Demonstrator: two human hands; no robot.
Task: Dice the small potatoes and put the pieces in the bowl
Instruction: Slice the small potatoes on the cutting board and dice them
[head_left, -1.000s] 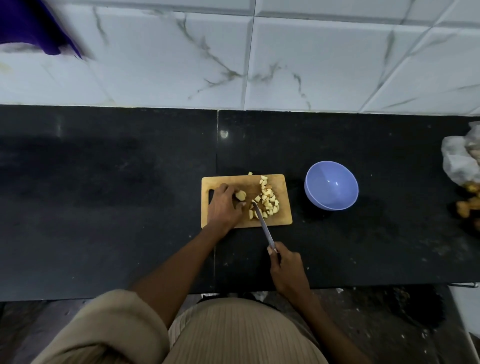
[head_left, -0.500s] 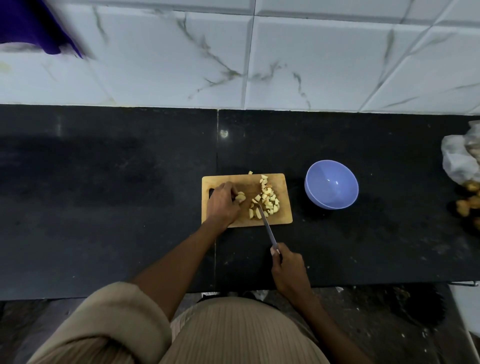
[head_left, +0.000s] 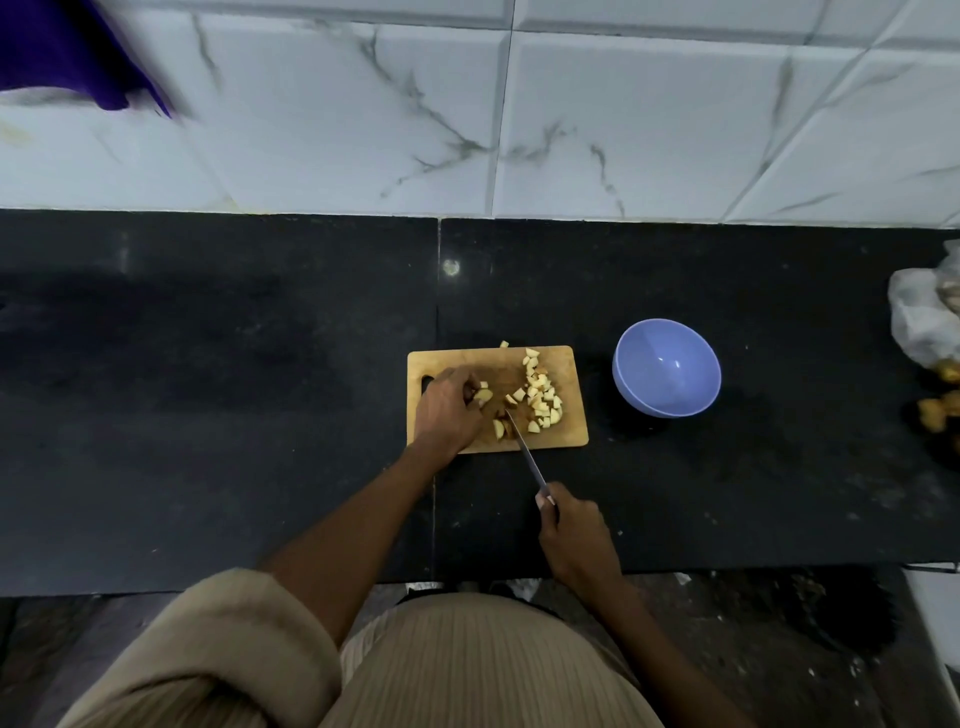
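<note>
Left hand pinches a potato piece on the cutting board; right hand grips the knife, tip among the diced pieces. Much dicing looks done, but the bowl holds nothing yet. Whole potatoes at the right edge are cut off and blurred.

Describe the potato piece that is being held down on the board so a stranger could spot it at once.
On the black counter lies a wooden cutting board. At its left part the left hand pinches one potato chunk at its fingertips. It is larger than the loose diced pieces heaped to its right, and is the only one held.
</note>
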